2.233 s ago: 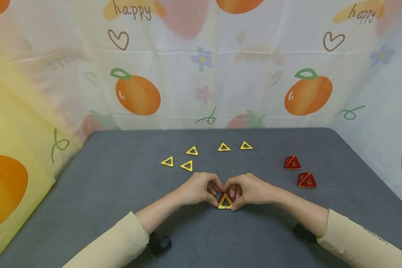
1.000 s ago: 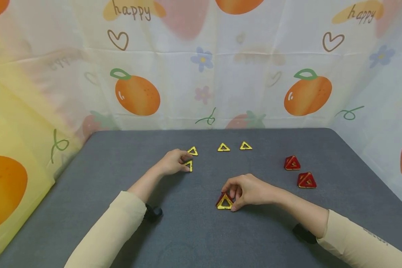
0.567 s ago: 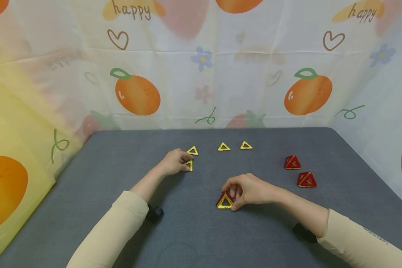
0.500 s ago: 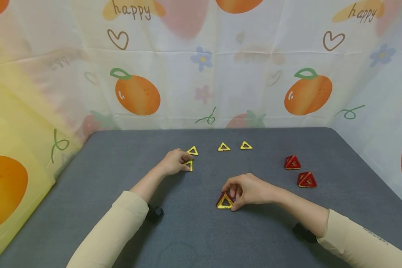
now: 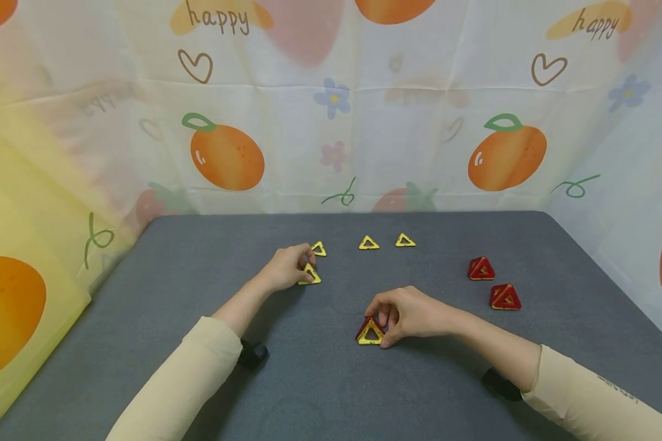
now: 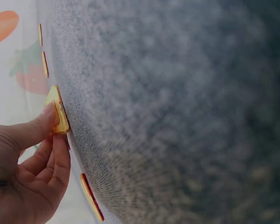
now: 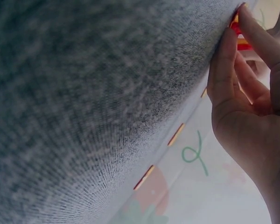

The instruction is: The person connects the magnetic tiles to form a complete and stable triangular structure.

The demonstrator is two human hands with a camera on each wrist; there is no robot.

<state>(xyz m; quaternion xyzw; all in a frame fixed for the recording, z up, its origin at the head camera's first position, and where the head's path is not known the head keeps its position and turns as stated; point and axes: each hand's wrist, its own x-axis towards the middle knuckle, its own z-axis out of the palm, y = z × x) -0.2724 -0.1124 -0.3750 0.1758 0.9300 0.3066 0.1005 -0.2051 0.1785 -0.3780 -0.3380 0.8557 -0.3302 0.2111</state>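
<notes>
My left hand (image 5: 287,267) pinches a yellow triangular magnetic tile (image 6: 59,112) between thumb and fingers; in the head view it stands tilted with a corner up. Near the middle of the table, my right hand (image 5: 410,311) grips the right side of a small pyramid (image 5: 370,342) of such tiles, yellow in front and red on its left slope. In the right wrist view, thumb and finger meet at the pyramid's red and yellow edge (image 7: 243,45), and much of it is hidden by the fingers. Another yellow tile (image 5: 319,252) lies just beyond my left fingertips.
Two more yellow tiles (image 5: 369,247) (image 5: 405,244) lie flat toward the back of the grey table (image 5: 215,233). On the right stand two red pyramids (image 5: 481,269) (image 5: 505,297). A printed curtain (image 5: 364,147) hangs behind the table.
My left hand has left the pyramid and reached back left to a tile, which has turned from lying flat to corner up. The right hand has stayed at the pyramid.
</notes>
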